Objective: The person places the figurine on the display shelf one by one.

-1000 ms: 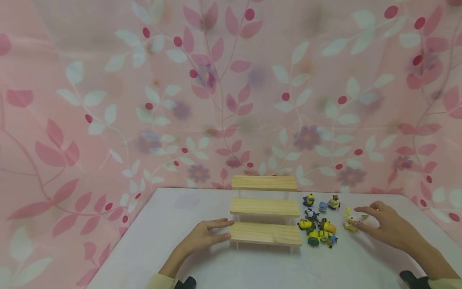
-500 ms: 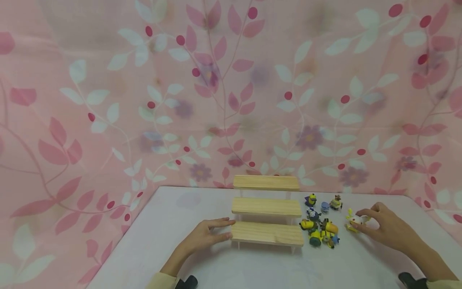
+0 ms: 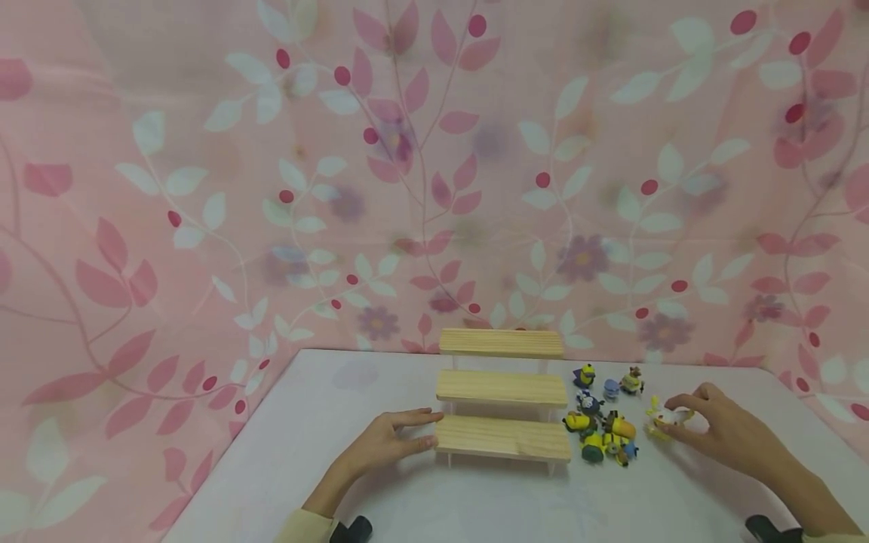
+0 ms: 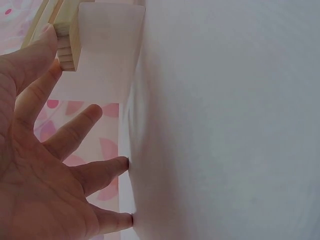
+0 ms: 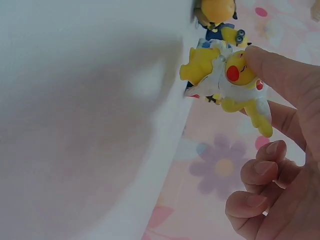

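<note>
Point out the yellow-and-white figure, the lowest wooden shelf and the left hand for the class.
Yellow-and-white figure point(image 5: 231, 90), right wrist view: the white part below a red cheek.
Lowest wooden shelf point(image 3: 502, 437), head view: the middle of its top.
Left hand point(image 4: 42, 172), left wrist view: the palm.

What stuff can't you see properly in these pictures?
Head view: most faces on the clustered toys, too small.
Head view: part of the white-and-yellow toy, covered by the right hand.
Left wrist view: most of the wooden stand, cut off by the top edge.
Right wrist view: the rest of the orange toy, cut off by the top edge.
</note>
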{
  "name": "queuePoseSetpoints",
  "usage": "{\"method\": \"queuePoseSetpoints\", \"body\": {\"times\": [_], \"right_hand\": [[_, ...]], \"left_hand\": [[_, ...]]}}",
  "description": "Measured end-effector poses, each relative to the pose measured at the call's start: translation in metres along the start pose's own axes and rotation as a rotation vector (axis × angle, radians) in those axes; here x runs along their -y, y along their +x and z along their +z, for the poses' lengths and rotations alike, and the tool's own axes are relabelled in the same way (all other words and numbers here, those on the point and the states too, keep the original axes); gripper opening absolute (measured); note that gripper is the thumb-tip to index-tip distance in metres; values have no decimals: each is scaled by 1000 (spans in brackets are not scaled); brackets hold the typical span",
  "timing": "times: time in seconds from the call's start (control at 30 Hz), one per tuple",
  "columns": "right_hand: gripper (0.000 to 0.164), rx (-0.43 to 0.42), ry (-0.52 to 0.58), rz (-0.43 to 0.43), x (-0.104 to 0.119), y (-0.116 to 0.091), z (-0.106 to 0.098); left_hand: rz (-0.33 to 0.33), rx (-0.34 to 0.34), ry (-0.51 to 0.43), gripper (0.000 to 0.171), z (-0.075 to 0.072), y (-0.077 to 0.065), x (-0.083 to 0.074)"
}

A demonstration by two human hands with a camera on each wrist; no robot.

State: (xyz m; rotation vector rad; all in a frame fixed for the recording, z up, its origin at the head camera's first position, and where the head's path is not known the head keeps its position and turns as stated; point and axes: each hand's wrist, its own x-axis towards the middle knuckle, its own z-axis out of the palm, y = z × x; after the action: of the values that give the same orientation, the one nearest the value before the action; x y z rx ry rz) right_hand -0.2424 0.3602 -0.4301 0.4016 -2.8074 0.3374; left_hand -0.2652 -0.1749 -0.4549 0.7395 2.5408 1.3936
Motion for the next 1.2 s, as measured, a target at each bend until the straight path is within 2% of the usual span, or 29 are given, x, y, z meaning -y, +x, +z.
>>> {"method": "queuePoseSetpoints", "body": {"times": [0.23, 0.37, 0.53, 0.63, 0.83, 1.2], "right_hand": [[43, -7, 34, 25, 12, 1, -8], [41, -3, 58, 8, 25, 3, -12], [22, -110, 80, -82, 39, 7, -19], [21, -138, 65, -104, 44, 10, -23], [27, -16, 53, -57, 42, 9, -24], [32, 75, 118, -5, 22, 6, -12]], "left_hand": [[3, 0, 13, 42, 0, 0, 0], [1, 4, 4, 41, 0, -1, 1], [2, 9, -2, 41, 1, -1, 0], [2, 2, 7, 42, 0, -1, -1], [-10, -2, 9, 43, 0, 0, -2], [-14, 1, -3, 41, 0, 0, -1]]}}
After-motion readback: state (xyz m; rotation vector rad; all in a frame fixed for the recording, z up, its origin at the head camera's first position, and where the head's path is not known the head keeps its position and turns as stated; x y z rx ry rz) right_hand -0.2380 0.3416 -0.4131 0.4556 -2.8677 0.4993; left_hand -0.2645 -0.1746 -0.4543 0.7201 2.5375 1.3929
